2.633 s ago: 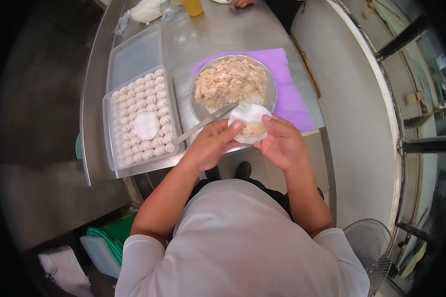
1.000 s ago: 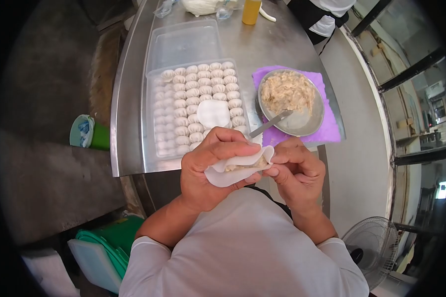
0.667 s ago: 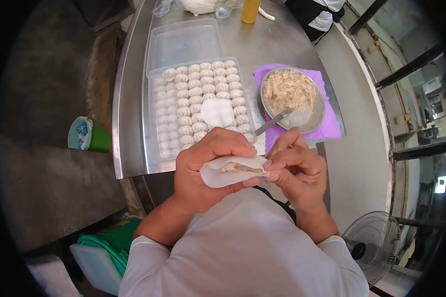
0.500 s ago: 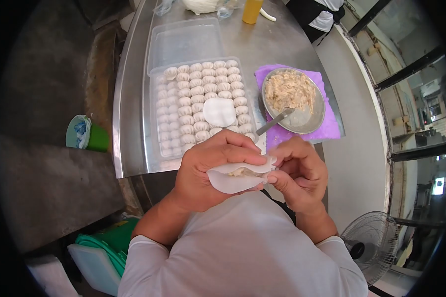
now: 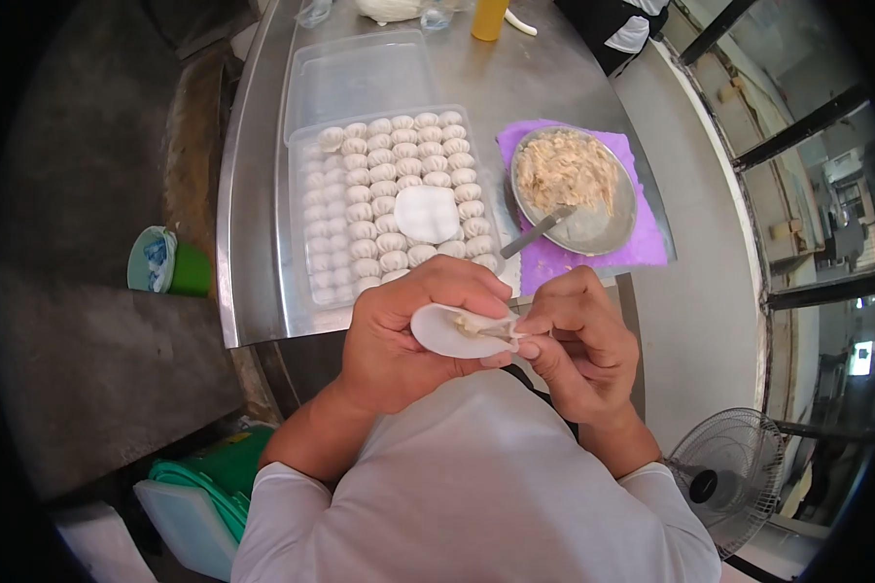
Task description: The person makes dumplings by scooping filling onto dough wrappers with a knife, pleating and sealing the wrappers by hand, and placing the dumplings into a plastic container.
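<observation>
A dumpling (image 5: pixel 444 330) with a thin white wrapper and pale filling is held in front of my chest. My left hand (image 5: pixel 399 330) is closed round its open left part, thumb and fingers along both sides. At its right end my right hand (image 5: pixel 578 345) pinches the wrapper edge between thumb and forefinger, where small folds show. Beyond my hands, rows of pleated dumplings (image 5: pixel 384 180) fill much of a clear plastic tray (image 5: pixel 297 223). A stack of flat round wrappers (image 5: pixel 426 214) lies on top of them.
A metal bowl (image 5: pixel 617 228) of filling with a spatula (image 5: pixel 535 233) sits on a purple cloth (image 5: pixel 651 251) at the right. The tray's clear lid (image 5: pixel 360 83) and an orange bottle (image 5: pixel 489 19) lie farther back on the steel table (image 5: pixel 544 87). A fan (image 5: pixel 729 476) stands lower right.
The wrapper's right end has been drawn together into folds, and its opening has turned more upward. My right fingers have moved slightly left with the pinch.
</observation>
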Demonstrator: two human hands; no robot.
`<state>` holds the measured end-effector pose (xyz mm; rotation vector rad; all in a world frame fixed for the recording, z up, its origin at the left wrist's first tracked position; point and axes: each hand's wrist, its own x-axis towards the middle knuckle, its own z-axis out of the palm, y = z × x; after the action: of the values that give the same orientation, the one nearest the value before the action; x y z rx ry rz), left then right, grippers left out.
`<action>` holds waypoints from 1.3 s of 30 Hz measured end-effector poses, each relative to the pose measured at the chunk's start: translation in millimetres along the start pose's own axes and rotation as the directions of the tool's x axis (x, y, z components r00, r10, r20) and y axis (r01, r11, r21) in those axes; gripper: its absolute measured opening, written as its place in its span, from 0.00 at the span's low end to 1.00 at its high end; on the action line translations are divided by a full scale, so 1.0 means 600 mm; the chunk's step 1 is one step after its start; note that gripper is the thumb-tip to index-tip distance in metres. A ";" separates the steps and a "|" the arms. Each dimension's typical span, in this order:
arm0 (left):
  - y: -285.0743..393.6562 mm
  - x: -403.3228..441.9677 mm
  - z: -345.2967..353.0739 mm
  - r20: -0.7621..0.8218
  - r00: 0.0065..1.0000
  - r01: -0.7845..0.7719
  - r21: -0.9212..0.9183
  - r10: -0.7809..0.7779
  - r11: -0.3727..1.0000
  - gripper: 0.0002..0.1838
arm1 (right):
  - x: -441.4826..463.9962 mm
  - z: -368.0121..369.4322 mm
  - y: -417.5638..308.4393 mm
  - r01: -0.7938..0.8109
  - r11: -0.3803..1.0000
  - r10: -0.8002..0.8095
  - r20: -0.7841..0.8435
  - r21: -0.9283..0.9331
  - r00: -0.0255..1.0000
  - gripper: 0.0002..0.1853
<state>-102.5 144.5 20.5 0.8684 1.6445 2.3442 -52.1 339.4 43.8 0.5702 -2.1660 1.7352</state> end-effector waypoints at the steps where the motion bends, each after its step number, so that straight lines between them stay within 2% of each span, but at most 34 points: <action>1: 0.000 0.001 0.002 0.002 1.000 0.001 0.002 -0.001 1.000 0.22 | -0.002 0.001 0.001 -0.009 0.999 0.010 -0.028 0.050 1.000 0.11; 4: 0.004 0.003 0.014 0.072 0.996 0.062 -0.009 -0.061 0.998 0.20 | -0.003 -0.015 -0.005 -0.009 0.999 0.009 -0.003 -0.032 1.000 0.09; 6: 0.008 0.002 0.028 -0.026 0.989 0.142 -0.065 -0.144 0.988 0.20 | -0.005 -0.025 -0.005 -0.001 0.998 0.002 0.012 -0.063 1.000 0.09; 7: 0.005 0.002 0.031 -0.025 0.989 0.142 -0.063 -0.144 0.988 0.20 | -0.005 -0.030 -0.005 0.005 0.995 -0.002 0.030 -0.097 1.000 0.09; 9: -0.005 0.003 0.037 -0.032 0.999 0.039 -0.024 -0.040 0.999 0.19 | -0.008 -0.038 0.001 0.022 0.996 -0.021 0.022 -0.087 1.000 0.09; 10: -0.008 0.005 0.042 -0.034 0.999 0.038 -0.019 -0.038 0.999 0.19 | -0.009 -0.044 0.004 0.040 0.996 -0.039 0.015 -0.079 0.999 0.09; 12: -0.014 0.010 0.053 0.060 0.997 0.034 0.092 -0.039 0.995 0.19 | -0.008 -0.050 0.006 0.044 0.998 -0.045 -0.017 -0.054 0.999 0.09; 14: -0.011 0.015 0.067 0.021 0.999 0.044 0.093 -0.046 0.995 0.18 | -0.007 -0.062 0.009 0.048 0.998 -0.049 -0.050 -0.031 0.998 0.09; 16: -0.014 0.016 0.080 -0.014 0.999 0.053 0.092 -0.052 0.994 0.17 | -0.007 -0.080 0.011 0.072 0.987 -0.064 0.060 -0.145 0.996 0.10; 18: -0.024 0.018 0.096 -0.114 0.993 0.036 -0.041 -0.040 0.999 0.16 | -0.008 -0.093 0.017 0.097 0.987 -0.089 0.065 -0.130 0.994 0.10; 19: -0.024 0.022 0.102 -0.114 0.993 0.035 -0.036 -0.039 0.999 0.16 | -0.009 -0.100 0.020 0.118 0.986 -0.110 0.069 -0.118 0.991 0.10; 20: -0.022 0.027 0.106 -0.069 0.997 0.048 0.022 -0.047 0.999 0.16 | -0.010 -0.104 0.021 0.120 0.986 -0.113 0.069 -0.114 0.991 0.10; 22: -0.024 0.035 0.114 -0.026 0.998 0.058 0.086 -0.056 0.995 0.15 | -0.011 -0.105 0.022 0.046 0.999 -0.045 -0.050 0.019 0.998 0.09; 24: -0.030 0.043 0.121 0.001 1.000 0.001 0.179 -0.001 0.984 0.15 | -0.012 -0.123 0.032 0.062 0.998 -0.062 -0.004 -0.011 0.998 0.08; 25: -0.034 0.045 0.130 0.001 1.000 0.001 0.183 -0.001 0.983 0.15 | -0.013 -0.134 0.036 0.078 0.996 -0.076 0.043 -0.046 0.996 0.08; 27: -0.044 0.044 0.153 -0.160 0.987 0.018 0.046 -0.010 0.999 0.14 | -0.016 -0.150 0.041 0.083 0.996 -0.081 0.054 -0.042 0.995 0.08; 29: -0.050 0.051 0.159 -0.124 0.992 0.026 0.072 -0.016 0.997 0.15 | -0.017 -0.161 0.048 0.088 0.995 -0.086 0.066 -0.037 0.994 0.08; 31: -0.050 0.058 0.164 -0.089 0.996 0.033 0.097 -0.024 0.995 0.15 | -0.018 -0.163 0.059 0.111 0.987 -0.107 -0.040 0.120 0.993 0.07; 34: -0.056 0.067 0.188 -0.095 0.995 0.060 0.200 -0.042 0.978 0.15 | -0.017 -0.188 0.065 0.127 0.991 -0.127 0.003 0.045 0.992 0.07; 36: -0.080 0.070 0.212 -0.259 0.957 -0.086 0.165 0.128 0.982 0.15 | -0.018 -0.205 0.067 0.131 0.990 -0.132 0.029 0.046 0.991 0.07; 37: -0.084 0.071 0.213 -0.261 0.957 -0.087 0.172 0.130 0.981 0.15 | -0.017 -0.210 0.068 0.130 0.991 -0.131 0.051 0.039 0.990 0.07; 39: -0.088 0.076 0.209 -0.139 0.973 -0.140 0.282 0.185 0.949 0.16 | -0.015 -0.217 0.068 0.126 0.990 -0.128 0.048 0.058 0.991 0.07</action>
<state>-83.7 286.4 19.0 0.9122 2.0732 2.3900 -65.3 475.3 33.2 0.7579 -2.0726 1.7343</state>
